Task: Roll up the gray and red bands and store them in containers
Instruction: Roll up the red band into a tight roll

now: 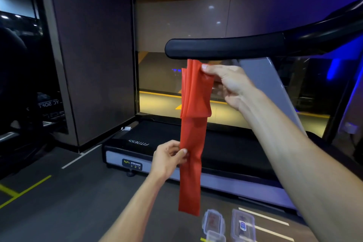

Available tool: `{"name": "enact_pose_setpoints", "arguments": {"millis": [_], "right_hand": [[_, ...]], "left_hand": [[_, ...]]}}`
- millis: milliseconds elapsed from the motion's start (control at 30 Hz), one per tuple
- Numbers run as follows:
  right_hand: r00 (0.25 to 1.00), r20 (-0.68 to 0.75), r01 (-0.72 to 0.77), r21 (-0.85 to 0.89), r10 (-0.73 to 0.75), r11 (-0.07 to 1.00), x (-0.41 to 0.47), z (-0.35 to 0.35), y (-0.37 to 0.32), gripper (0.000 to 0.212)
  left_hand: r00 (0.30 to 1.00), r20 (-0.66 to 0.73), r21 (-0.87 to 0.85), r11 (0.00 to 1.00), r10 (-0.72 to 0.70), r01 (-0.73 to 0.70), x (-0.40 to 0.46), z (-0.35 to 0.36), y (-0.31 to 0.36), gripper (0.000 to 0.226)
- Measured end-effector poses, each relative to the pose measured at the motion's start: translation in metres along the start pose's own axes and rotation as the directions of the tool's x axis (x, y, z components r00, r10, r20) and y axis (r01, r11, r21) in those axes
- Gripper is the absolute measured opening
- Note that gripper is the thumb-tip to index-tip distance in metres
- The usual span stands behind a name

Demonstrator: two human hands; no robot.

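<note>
— Head view first: where is the red band [193,124]?

— Hanging in the air in front of the person, below the black treadmill handrail [225,48]. Its upper part is folded over into several layers, and a single long strip drops from there toward the floor [78,202].

— And the right hand [229,82]?

— Raised, thumb and fingers pinching the folded top of the band just under the handrail.

— The left hand [169,158]?

— Lower down, thumb pressed against curled fingers, pinching the left edge of the hanging strip about halfway along (the fingertips behind the band are hidden).

— Any containers?

— Two clear plastic containers [243,224] sit on the floor at the bottom of the view, just beside the treadmill [125,160], below the band's free end. Each holds something, but it is too blurred to tell what.

— The gray band?

— I cannot make one out.

— Anything else?

— The treadmill deck carries a "BODY STRONG" label, and yellow and white lines mark the floor.
</note>
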State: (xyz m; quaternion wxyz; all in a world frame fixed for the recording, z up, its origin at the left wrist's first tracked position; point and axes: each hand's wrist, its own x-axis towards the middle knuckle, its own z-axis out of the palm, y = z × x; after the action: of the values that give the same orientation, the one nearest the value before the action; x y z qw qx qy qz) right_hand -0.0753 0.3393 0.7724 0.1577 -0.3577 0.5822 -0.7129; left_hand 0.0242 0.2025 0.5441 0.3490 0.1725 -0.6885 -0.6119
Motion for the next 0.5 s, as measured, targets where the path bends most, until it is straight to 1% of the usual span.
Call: {"name": "enact_pose_setpoints", "arguments": {"millis": [67, 133, 233, 267, 333, 367, 400, 433, 500], "right_hand": [[0.999, 0.038, -0.001, -0.018, 0.002, 1.0, -0.014, -0.004, 0.007, 0.009], [0.997, 0.077, 0.005, -0.01, -0.004, 1.0, -0.033, -0.006, 0.017, 0.007], [0.985, 0.175, 0.002, -0.025, 0.002, 1.0, -0.07, -0.004, 0.046, 0.012], [0.975, 0.221, -0.005, -0.067, 0.02, 0.998, -0.084, -0.003, 0.062, 0.012], [0.955, 0.283, -0.043, -0.161, 0.088, 0.986, -0.107, -0.002, 0.095, 0.01], [0.946, 0.298, -0.074, -0.178, 0.125, 0.981, -0.116, -0.004, 0.109, 0.01], [0.938, 0.31, -0.101, -0.184, 0.155, 0.978, -0.121, -0.006, 0.121, 0.01], [0.932, 0.317, -0.118, -0.189, 0.174, 0.975, -0.126, -0.008, 0.129, 0.009], [0.936, 0.306, -0.127, -0.171, 0.175, 0.977, -0.129, -0.009, 0.141, 0.008]], "left_hand": [[0.997, 0.042, -0.011, 0.997, -0.069, 0.07, 0.006, -0.007, -0.002, 0.02], [0.983, 0.054, -0.094, 0.98, -0.173, 0.177, 0.012, -0.011, -0.001, 0.026], [0.978, 0.038, -0.091, 0.974, -0.205, 0.207, 0.016, -0.015, 0.007, 0.039], [0.979, 0.006, -0.14, 0.97, -0.202, 0.201, 0.018, -0.017, 0.008, 0.035], [0.986, -0.063, -0.2, 0.969, -0.158, 0.142, 0.023, -0.024, 0.01, 0.016], [0.989, -0.088, -0.203, 0.974, -0.12, 0.1, 0.025, -0.029, 0.011, 0.006], [0.991, -0.102, -0.181, 0.982, -0.082, 0.062, 0.028, -0.034, 0.011, 0.008], [0.993, -0.106, -0.132, 0.991, -0.042, 0.028, 0.029, -0.036, 0.013, 0.014], [0.995, -0.097, -0.076, 0.996, 0.028, -0.036, 0.028, -0.038, 0.017, 0.02]]}}
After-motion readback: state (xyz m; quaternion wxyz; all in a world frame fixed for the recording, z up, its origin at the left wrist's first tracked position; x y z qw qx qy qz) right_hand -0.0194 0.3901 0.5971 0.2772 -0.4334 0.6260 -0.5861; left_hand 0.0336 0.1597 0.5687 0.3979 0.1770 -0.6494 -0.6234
